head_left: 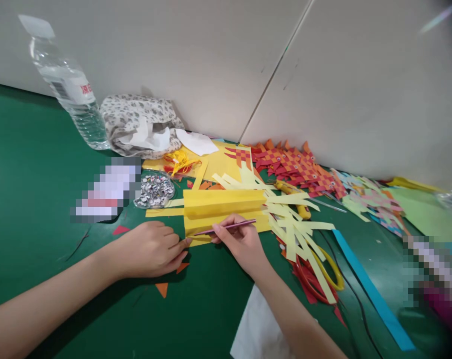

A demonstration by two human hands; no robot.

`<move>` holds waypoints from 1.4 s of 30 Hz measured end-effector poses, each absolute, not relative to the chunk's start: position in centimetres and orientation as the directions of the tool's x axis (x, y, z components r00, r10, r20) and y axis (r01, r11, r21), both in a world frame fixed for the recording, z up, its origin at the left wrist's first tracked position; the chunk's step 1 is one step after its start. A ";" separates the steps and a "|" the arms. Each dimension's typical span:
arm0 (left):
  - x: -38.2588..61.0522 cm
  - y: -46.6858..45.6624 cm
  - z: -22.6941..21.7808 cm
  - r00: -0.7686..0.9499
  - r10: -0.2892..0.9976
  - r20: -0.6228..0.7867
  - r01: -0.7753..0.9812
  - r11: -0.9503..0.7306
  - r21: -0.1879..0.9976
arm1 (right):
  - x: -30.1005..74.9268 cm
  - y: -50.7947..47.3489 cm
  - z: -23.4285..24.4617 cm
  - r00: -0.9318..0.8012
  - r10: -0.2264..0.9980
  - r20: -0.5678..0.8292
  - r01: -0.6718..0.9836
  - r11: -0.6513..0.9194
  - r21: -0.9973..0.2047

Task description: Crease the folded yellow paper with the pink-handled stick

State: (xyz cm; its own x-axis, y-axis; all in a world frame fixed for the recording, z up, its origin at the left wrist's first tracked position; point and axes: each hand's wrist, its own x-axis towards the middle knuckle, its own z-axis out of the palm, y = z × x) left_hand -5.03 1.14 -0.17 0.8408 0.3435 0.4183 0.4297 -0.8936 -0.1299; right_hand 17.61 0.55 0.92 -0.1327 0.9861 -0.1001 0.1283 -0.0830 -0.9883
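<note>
A folded sheet of yellow paper lies in front of me, its pleats running left to right. My left hand is closed, with its fingertips on the paper's near left corner. Between the thumb and fingers of my right hand is a slim purple pencil, slanted over the paper. Its tip points left, close to the near edge; whether it touches is hard to tell. Pale yellow paper strips are heaped to the right of the sheet.
Behind lie woven red-orange paper fish, a yellow glue gun and a bag of googly eyes. A water bottle and tissue pouch stand by the wall. Red-and-yellow-handled scissors and a blue strip are at right.
</note>
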 end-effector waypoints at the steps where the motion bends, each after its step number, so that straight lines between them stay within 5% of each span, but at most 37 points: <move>1: -5.0 1.2 -0.2 0.842 0.345 0.415 0.430 -0.893 -0.132 | 17.7 0.6 0.9 -0.126 0.987 -0.102 0.123 -0.086 -0.989; 42: -5.0 1.2 -0.2 0.846 0.350 0.401 0.431 -0.893 -0.128 | 18.9 0.5 1.3 -0.027 0.996 -0.082 0.107 -0.079 -0.991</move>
